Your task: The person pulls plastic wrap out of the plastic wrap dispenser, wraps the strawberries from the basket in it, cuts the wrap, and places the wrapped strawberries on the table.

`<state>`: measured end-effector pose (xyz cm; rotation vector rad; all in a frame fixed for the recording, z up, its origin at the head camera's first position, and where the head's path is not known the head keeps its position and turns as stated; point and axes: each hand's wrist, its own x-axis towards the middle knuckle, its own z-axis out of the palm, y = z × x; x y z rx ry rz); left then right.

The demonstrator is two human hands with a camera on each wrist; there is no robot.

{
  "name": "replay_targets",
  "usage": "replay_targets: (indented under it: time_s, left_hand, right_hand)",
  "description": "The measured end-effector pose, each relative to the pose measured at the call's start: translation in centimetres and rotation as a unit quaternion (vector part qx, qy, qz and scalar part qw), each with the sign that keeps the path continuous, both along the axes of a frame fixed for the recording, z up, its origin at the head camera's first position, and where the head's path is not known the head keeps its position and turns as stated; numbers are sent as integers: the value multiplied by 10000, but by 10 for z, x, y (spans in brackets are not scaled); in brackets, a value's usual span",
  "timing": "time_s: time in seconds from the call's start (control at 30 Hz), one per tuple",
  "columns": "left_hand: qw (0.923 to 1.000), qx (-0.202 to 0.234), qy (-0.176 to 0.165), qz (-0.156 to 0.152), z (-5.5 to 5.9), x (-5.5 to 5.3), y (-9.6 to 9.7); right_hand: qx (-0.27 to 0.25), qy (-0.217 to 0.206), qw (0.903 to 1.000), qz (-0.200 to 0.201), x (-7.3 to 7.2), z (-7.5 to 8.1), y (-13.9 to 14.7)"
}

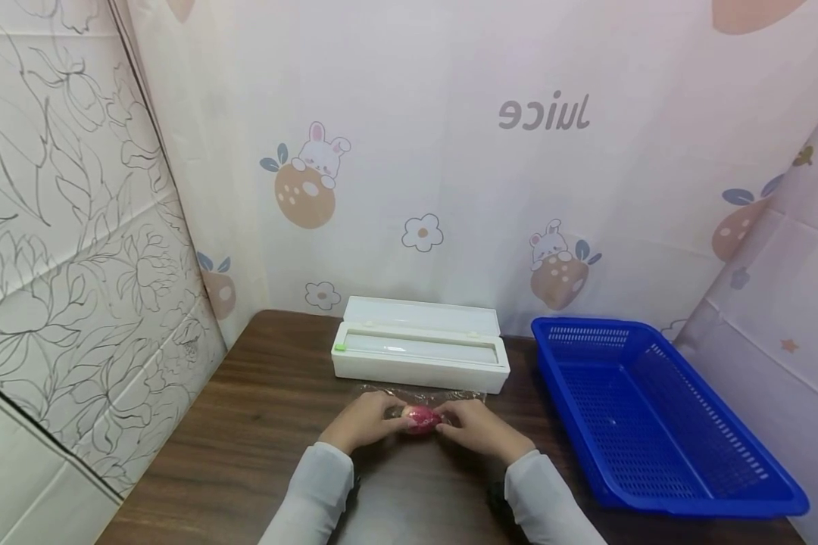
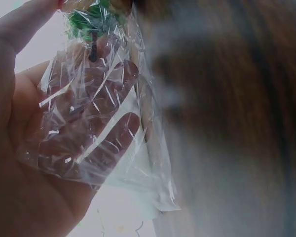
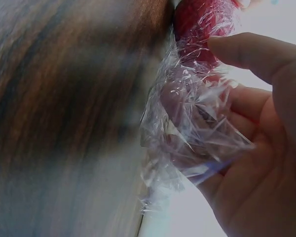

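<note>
A red fruit [image 1: 421,418], probably a model, with a yellowish patch at its left, lies low over the table between both hands. Clear plastic wrap [image 3: 197,133] clings around it and bunches out at both ends. In the left wrist view its green top [image 2: 91,19] and dark stem [image 2: 93,47] show through the wrap. My left hand [image 1: 368,418] holds the fruit's left end with thumb and fingers, the loose wrap lying across the fingers. At the other end, my right hand [image 1: 480,428] grips the fruit's right end, thumb on the wrap, fingers behind it.
Just behind the hands stands a white wrap dispenser box [image 1: 419,371], its lid [image 1: 423,314] raised and a roll inside. A blue plastic basket [image 1: 586,446] stands at the right of the brown wooden table [image 1: 245,424]. A patterned curtain [image 1: 423,151] hangs behind.
</note>
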<state>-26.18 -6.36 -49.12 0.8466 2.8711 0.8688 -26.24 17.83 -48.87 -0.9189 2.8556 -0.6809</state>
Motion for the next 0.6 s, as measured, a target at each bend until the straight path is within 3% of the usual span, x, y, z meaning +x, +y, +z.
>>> replay_targets:
  time_s: [0.2,0.33,0.43,0.5,0.6]
  left_hand:
    - [9995,-56,-277,-146,1,0,-1]
    - [9981,-265,-553,-82,0,1,-1]
    - [9977,-384,-549,-49,-1,1,-1]
    - [9979,-397,-505,-15,0,1,-1]
    - [9982,-347,-485,16,1,0,-1]
  right_hand:
    - [63,-61,9999,147,2,3,3]
    - [71,-436,9988,232,5,6,5]
    - [90,-656,9976,223,6,7,6]
    - [144,-499,9985,147,7,9,6]
    - [308,454,9985,-21,10,11,2]
